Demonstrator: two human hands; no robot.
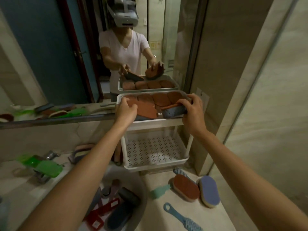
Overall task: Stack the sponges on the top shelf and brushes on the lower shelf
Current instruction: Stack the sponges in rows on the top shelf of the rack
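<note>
A white two-tier rack stands against the mirror. Its top shelf holds a row of orange-brown sponges. My left hand grips a large orange-and-grey sponge at the shelf's left front. My right hand holds a blue-grey sponge with an orange top at the right front. The perforated lower shelf has nothing on it. On the counter in front lie an orange scrub pad, a blue one, a blue-handled brush and a teal brush.
A sink basin at the lower middle holds several brushes and red-labelled packs. Green brushes and a striped pad lie on the left counter. The mirror reflects a person and the rack. A wall panel closes the right side.
</note>
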